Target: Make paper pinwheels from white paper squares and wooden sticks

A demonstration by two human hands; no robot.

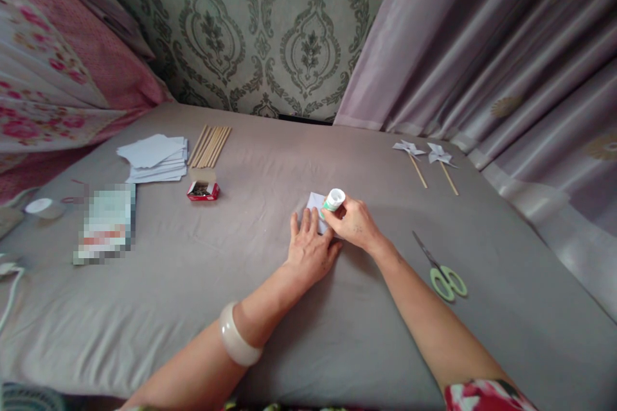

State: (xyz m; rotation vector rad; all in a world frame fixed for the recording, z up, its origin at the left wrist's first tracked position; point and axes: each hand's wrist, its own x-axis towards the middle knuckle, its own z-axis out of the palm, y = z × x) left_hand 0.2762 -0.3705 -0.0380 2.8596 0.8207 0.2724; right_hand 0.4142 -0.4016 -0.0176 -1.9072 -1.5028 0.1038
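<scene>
In the middle of the cloth surface lies a small piece of white paper [315, 200], partly covered by both hands. My left hand [311, 249] rests flat on it with the fingers spread. Wrapped around a white and green glue stick [334, 199] is my right hand [355, 223], which tilts it over the paper's right side. The glue stick's lower end is hidden by the fingers, so its contact with the paper cannot be made out.
Green-handled scissors [446, 279] lie at the right, below two paper pinwheels [439, 154] on sticks. Toward the back left are a paper stack [157, 160], several wooden sticks [211, 146] and an open red box [203, 191] of small dark pieces. A white cap [44, 208] sits far left.
</scene>
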